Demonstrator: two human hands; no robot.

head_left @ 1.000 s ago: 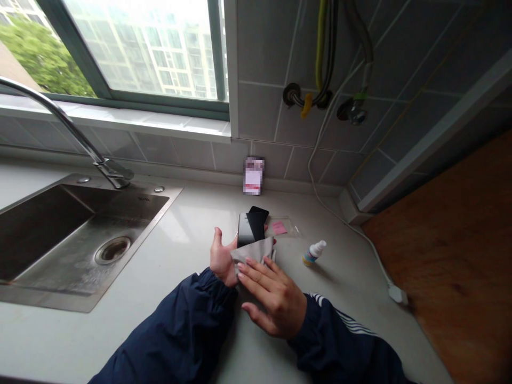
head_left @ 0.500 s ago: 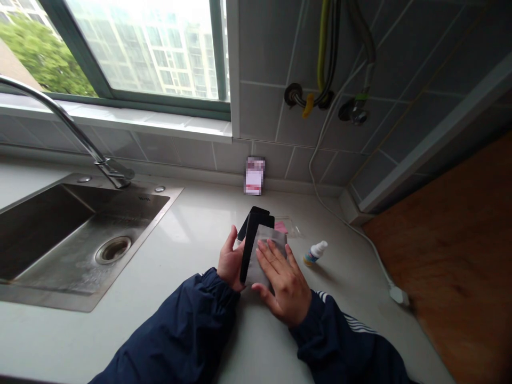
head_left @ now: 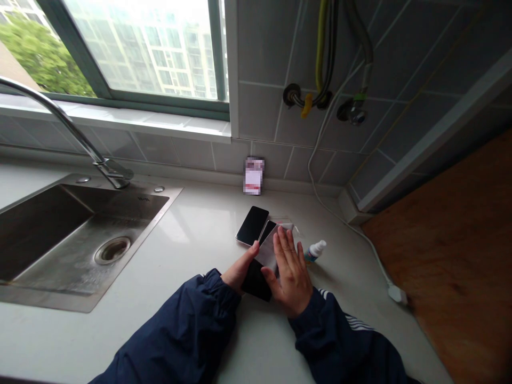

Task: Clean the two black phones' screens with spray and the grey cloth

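While the left hand (head_left: 240, 273) lies at the near edge of the group, its fingers (head_left: 244, 262) are pressed together over a black rectangular slab (head_left: 256, 281), and I cannot tell if they really pinch it. The right hand (head_left: 293, 272) stands just beside, with its fingers (head_left: 286, 248) spread wide and flat on a grey wiping cloth (head_left: 267, 256), which lies partly under the slab. Past the fingertips, a smartphone (head_left: 252, 225) lies with its black screen up on the white worktop (head_left: 200, 234), touching or almost touching a dark glossy sheet (head_left: 267, 232). Behind them is a clear plastic bag with a pink label (head_left: 285, 218). A small spray bottle (head_left: 316, 252) lies tilted to the right, and a steel sink (head_left: 160, 200) is on the left.
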